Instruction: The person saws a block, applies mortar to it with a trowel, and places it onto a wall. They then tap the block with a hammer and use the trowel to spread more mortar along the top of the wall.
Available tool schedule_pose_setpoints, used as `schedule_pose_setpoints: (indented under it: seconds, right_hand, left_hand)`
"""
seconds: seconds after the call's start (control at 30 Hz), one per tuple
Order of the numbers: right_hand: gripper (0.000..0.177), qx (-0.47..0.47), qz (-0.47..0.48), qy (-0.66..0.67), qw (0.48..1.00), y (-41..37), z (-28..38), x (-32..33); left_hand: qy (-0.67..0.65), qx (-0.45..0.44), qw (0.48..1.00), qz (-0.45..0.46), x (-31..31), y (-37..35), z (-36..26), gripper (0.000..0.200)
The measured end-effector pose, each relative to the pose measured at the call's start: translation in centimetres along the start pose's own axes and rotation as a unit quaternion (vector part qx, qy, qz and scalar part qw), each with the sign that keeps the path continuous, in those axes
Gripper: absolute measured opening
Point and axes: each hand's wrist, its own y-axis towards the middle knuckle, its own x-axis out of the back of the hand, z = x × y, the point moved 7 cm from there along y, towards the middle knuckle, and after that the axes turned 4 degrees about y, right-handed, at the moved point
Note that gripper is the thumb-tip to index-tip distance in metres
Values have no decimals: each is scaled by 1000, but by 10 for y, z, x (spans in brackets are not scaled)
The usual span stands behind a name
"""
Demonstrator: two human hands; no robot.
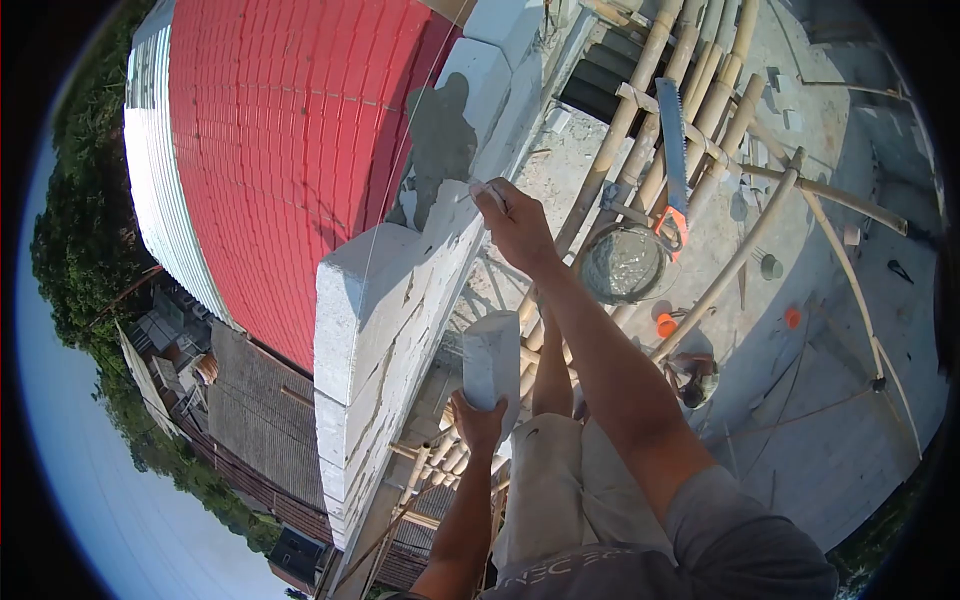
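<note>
My left hand (478,420) grips the lower end of a light grey block (491,362), which stands upright beside the wall. Up at the wall's edge, my right hand (515,225) is closed, thumb and fingers pinched round a small pale piece (488,194) whose shape is partly hidden. Just left of that hand, wet grey mortar (442,135) is spread over the wall's top. The white block wall (345,320) runs from the lower left to the upper right, with a thin string (375,235) stretched along it.
Bamboo poles (640,110) form a scaffold to the right, bearing a saw (672,150) and a bucket (624,262) of grey mix. A person (695,380) is far below on the concrete floor. A red tiled roof (280,150) lies beyond the wall.
</note>
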Motion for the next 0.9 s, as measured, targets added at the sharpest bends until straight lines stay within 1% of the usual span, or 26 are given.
schedule_pose_setpoints:
  seconds: [0.03,0.13,0.17,0.23,0.3,0.37,0.43,0.47,0.53,0.57,0.6,0.63,0.67,0.73,0.77,0.8,0.87,0.9]
  right_hand:
    - [42,2,-2,0,1000,11,-3,4]
    - [49,64,-79,-171,980,53,-14,28]
    - [49,64,-81,-169,980,54,-18,37]
    - [52,19,-11,-186,982,51,-31,54]
    - [50,-58,-3,-198,979,22,-49,75]
    - [47,-97,-40,-182,978,-15,-78,97]
    - [46,-90,-71,-136,984,-57,-99,118]
    - [46,-104,-71,-132,983,-74,-110,128]
    - [46,-144,-109,-102,978,-131,-133,149]
    - [45,-197,-106,-111,968,-160,-146,159]
    - [43,-247,-102,-124,956,-181,-159,174]
    - [44,-322,-107,-150,928,-204,-183,186]
    - [44,-331,-119,-157,923,-220,-197,196]
    - [47,-395,-141,-293,859,-241,-228,214]
    - [52,-417,-138,-284,853,-244,-245,217]
    - [52,-420,-139,-280,852,-239,-264,216]
    - [52,-435,-190,-309,824,-222,-294,217]
    - [52,-432,-203,-295,828,-210,-305,213]
  left_hand:
    - [11,0,1000,-4,-1,2,3,78]
    - [-1,-17,1000,-3,-1,6,0,78]
    - [1,-19,1000,-4,0,6,-2,78]
    - [8,-21,1000,-12,4,8,-5,77]
    - [1,-24,1000,-8,7,13,-10,77]
    - [-9,-22,1000,3,2,11,-14,78]
    - [16,-44,999,-15,3,16,-17,80]
    - [9,-49,998,-24,10,15,-25,81]
    - [7,-64,997,-32,15,19,-39,80]
    - [12,-73,997,-27,13,18,-38,79]
    - [3,-34,999,1,13,18,-41,77]
    - [15,-48,999,-9,14,18,-44,77]
    - [-10,-72,997,-5,11,20,-45,75]
    - [11,-105,994,-16,9,22,-48,74]
    - [14,-108,994,-12,8,22,-49,74]
    - [21,-108,994,-11,7,23,-49,74]
    - [36,-105,994,-14,3,25,-49,73]
    - [23,-97,995,-4,1,25,-46,75]
